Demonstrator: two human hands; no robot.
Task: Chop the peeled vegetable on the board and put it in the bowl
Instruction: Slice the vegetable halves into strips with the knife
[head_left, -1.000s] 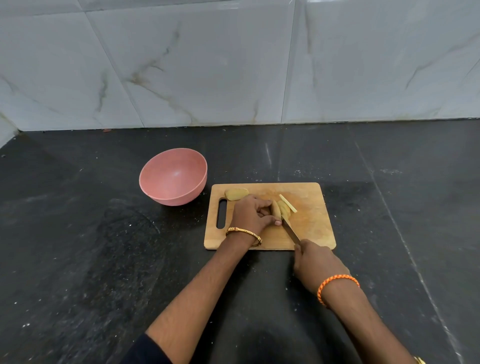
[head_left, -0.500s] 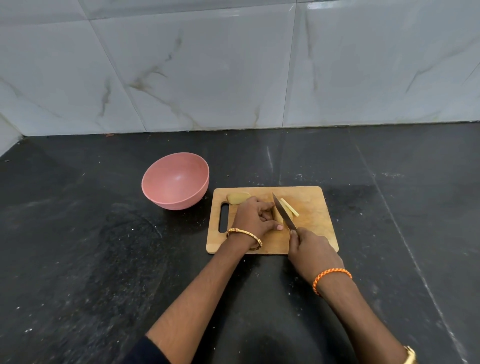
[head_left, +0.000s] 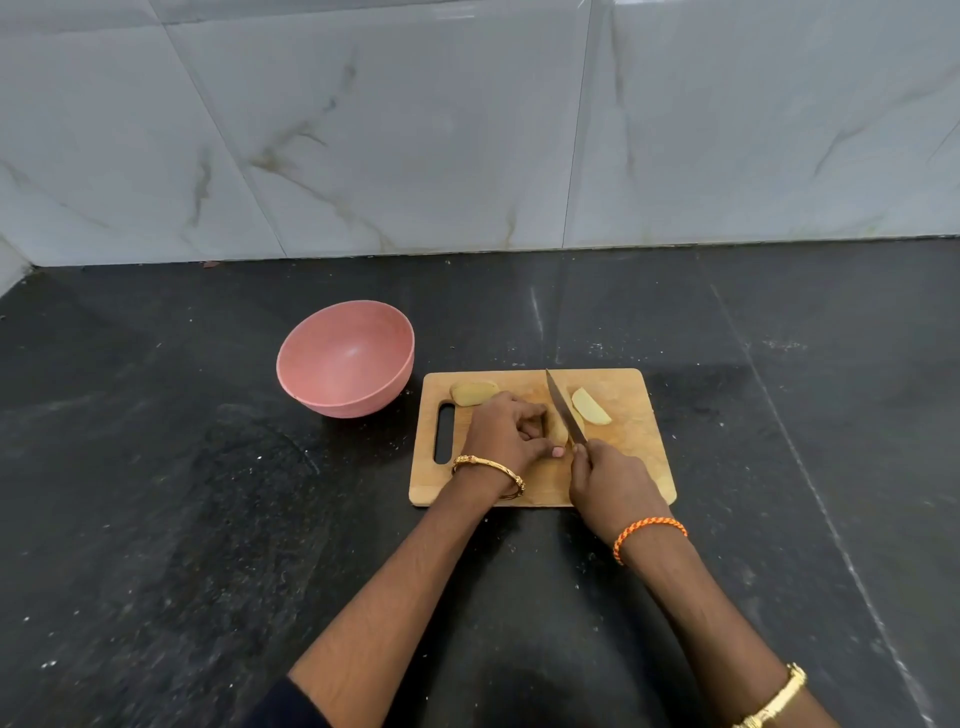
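Note:
A wooden cutting board lies on the black counter. My left hand curls its fingers round a pale peeled potato piece at the board's middle. My right hand grips the handle of a knife, whose blade lies along the right side of that piece, tip pointing away from me. One cut slice lies flat to the right of the blade. Another potato piece sits at the board's far left corner. The pink bowl stands left of the board, nothing visible inside it.
The black stone counter spreads all round the board. A marble tiled wall closes off the back. The board's handle slot faces the bowl.
The knife has moved forward over the board, its blade now reaching toward the far edge. A slice has fallen flat to the right of the blade. My left hand still holds the piece.

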